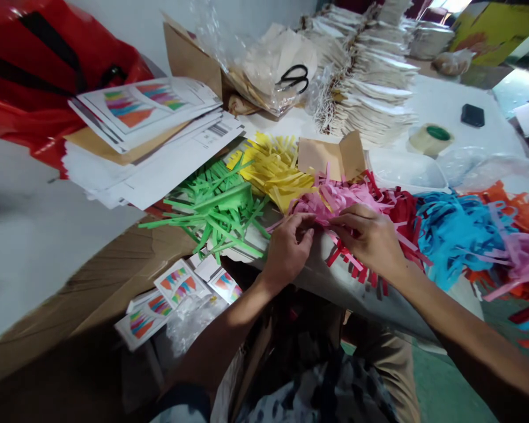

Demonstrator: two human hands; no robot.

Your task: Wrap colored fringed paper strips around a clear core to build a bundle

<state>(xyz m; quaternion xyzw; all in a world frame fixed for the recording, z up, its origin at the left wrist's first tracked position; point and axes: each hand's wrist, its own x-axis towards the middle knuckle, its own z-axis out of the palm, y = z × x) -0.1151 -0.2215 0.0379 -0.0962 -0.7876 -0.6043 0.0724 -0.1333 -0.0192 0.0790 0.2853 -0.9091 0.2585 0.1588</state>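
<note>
Both hands work at the near edge of the table, on a pile of pink fringed paper. My left hand pinches a pink strip between thumb and fingers. Close beside it on the right, my right hand is closed on the same pink paper, its fingertips partly hidden. Red fringed paper lies under and to the right of the pink. To the left sit yellow fringe and green fringe. Blue fringe is heaped farther right.
Printed sheets are stacked at left by a red bag. Black-handled scissors rest on plastic-wrapped paper. Behind are stacks of off-white bundles, a tape roll and a small black box. A cardboard box with printed cards stands lower left.
</note>
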